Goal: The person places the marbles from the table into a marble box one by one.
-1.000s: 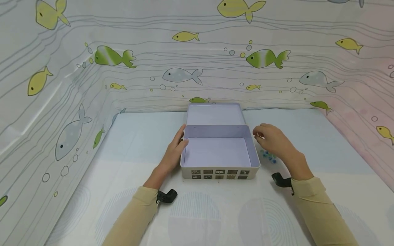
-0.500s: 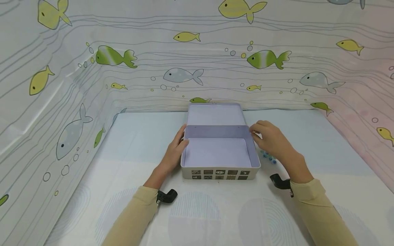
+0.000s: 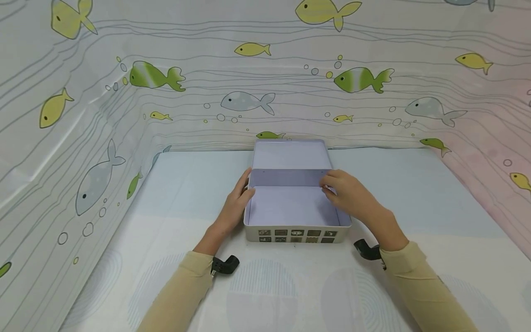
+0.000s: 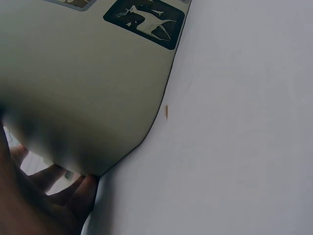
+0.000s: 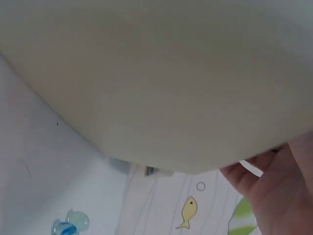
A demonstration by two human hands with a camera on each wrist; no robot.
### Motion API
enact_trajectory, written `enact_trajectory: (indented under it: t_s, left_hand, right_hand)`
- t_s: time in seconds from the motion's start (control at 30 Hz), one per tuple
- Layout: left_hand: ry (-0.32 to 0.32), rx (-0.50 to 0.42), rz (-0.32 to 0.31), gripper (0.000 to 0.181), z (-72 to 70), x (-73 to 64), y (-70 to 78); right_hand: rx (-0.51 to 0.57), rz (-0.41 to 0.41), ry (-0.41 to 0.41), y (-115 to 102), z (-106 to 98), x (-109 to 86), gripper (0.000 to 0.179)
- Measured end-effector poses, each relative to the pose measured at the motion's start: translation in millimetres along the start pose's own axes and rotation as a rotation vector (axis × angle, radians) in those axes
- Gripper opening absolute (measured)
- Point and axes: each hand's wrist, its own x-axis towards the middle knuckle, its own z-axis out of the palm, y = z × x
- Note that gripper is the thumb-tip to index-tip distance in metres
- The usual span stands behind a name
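Note:
A pale lidded box [image 3: 290, 205] lies open on the table, its lid [image 3: 292, 154] tipped back behind it. Small dark pictures mark its front wall. My left hand [image 3: 232, 205] grips the left wall, thumb at the rim and fingers along the outside; the left wrist view shows the fingers [image 4: 80, 193] against the box's side. Inside the right part of the box, my right hand [image 3: 352, 193] is over the floor, thumb and fingertips pinching something small and light, mostly hidden by the fingers. The right wrist view shows this hand [image 5: 281, 186] beyond the box's outer wall.
Right of the box, a clear green rounded piece [image 5: 79, 220] and a blue one [image 5: 66, 228] lie on the table; in the head view the right hand and forearm hide that spot. Fish-patterned sheeting [image 3: 199, 78] encloses the back and sides.
My right hand has moved left from beside the box, over its right rim and into it. The left hand stays at the left wall, and the box has not moved.

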Motion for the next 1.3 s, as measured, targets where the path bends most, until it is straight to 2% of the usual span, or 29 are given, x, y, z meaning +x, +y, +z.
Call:
enact_trajectory:
  t_s: [0.4,0.67,1.0,1.3]
  left_hand:
    - [-0.013,-0.014,-0.004,0.060,-1.9,0.3,-2.2]
    - [-0.005,-0.002,0.001,0.061,0.5,-0.4,-0.6]
    - [-0.005,-0.003,0.005,0.061,0.9,0.1,-0.2]
    - [0.001,0.000,0.003,0.060,0.7,0.9,-0.6]
  right_hand:
    - [-0.010,-0.057,-0.073,-9.2,19.2,3.0,0.013]
    - [-0.024,-0.013,-0.151,-15.8,22.0,2.7,0.012]
    - [-0.075,-0.053,-0.221,-26.8,22.3,2.5,0.007]
    - [-0.086,-0.021,-0.283,-30.5,24.1,2.6,0.007]
